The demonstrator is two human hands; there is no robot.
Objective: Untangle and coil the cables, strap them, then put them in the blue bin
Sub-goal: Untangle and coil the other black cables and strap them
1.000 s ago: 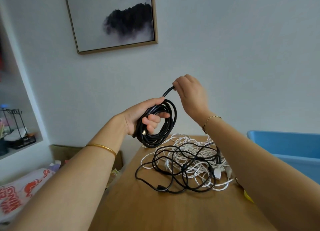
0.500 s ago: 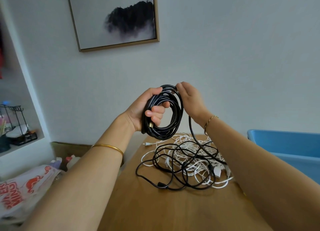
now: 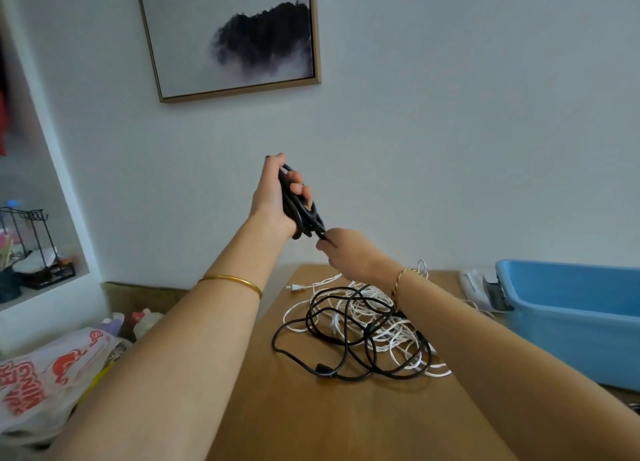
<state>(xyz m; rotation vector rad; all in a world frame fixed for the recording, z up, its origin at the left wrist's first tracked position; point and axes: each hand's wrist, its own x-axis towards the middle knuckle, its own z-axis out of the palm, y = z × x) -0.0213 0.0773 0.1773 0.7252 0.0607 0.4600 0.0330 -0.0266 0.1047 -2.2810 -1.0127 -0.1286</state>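
Black rubber coil sits clamped in left hand fingers, right hand pinching its tail; strapping, tangled cables, blue plastic bin remain.

A pale, evenly lit wall is seen behind. A framed picture is hung at 12 o'clock. A wooden table is placed at 6 o'clock. A white alcove holding a wire rack is set at 9 o'clock.

Head-worn camera looks forward over the table.
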